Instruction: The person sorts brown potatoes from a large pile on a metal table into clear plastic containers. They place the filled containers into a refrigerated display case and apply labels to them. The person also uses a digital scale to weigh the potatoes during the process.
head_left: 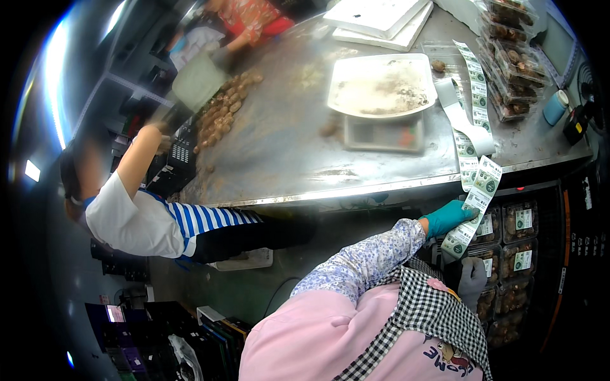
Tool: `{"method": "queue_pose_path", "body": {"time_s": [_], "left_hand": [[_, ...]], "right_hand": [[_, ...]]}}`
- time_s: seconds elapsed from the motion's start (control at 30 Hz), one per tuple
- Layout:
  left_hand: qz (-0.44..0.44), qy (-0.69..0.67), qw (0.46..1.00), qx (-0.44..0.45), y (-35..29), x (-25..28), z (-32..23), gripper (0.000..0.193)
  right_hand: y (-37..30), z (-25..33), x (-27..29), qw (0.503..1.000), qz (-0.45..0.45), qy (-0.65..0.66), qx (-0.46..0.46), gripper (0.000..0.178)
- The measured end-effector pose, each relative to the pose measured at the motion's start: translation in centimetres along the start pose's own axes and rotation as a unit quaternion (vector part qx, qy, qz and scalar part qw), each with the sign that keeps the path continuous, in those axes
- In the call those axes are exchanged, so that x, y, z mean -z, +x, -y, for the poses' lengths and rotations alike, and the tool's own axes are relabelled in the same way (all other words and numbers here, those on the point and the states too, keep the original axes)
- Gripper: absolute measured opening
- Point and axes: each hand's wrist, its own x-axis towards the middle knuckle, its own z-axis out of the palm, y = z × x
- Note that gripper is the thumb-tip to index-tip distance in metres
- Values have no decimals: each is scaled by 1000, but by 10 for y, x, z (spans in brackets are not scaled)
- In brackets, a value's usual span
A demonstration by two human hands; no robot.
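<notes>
My left hand (448, 219), in a teal glove, pinches a strip of printed labels (486, 178) beside the table's front edge. The strip slants down toward my right hand (471, 279), which wears a grey glove; its fingers are too unclear to read. My right hand is right beside a dark crate holding several clear plastic boxes (520, 222) of brown, roundish produce, with white and green labels on their lids. More of the label strip (475, 82) lies in loops on the table, its backing paper (467, 124) curling over.
A dirty white tray (381, 60) sits on a scale (383, 134) on the metal table (286, 140). Packed boxes (508, 57) are stacked at the back right, near a blue cylinder (556, 106). Two other people work at the left by a produce heap (225, 108) and black crate (171, 168).
</notes>
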Motion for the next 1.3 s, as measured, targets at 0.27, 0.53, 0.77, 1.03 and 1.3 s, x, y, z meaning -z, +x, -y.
{"method": "queue_pose_path", "body": {"time_s": [0.27, 0.53, 0.77, 1.03, 1.3], "left_hand": [[-7, -23, 1000, 3, 4, 2, 7, 35], [-3, -8, 1000, -8, -1, 0, 1, 37], [0, -19, 1000, -11, 2, 1, 5, 38], [-2, 6, 1000, -6, -1, 0, 0, 39], [-8, 12, 1000, -23, 2, 0, 4, 42]], "right_hand": [[0, -1, -1, 1000, 0, 5, 3, 14], [0, -1, -1, 1000, 3, -2, -9, 14], [0, -3, -1, 1000, 4, -7, 5, 15], [0, -4, 0, 1000, 8, -15, 5, 15], [0, -10, 0, 1000, 8, -6, 4, 16]]}}
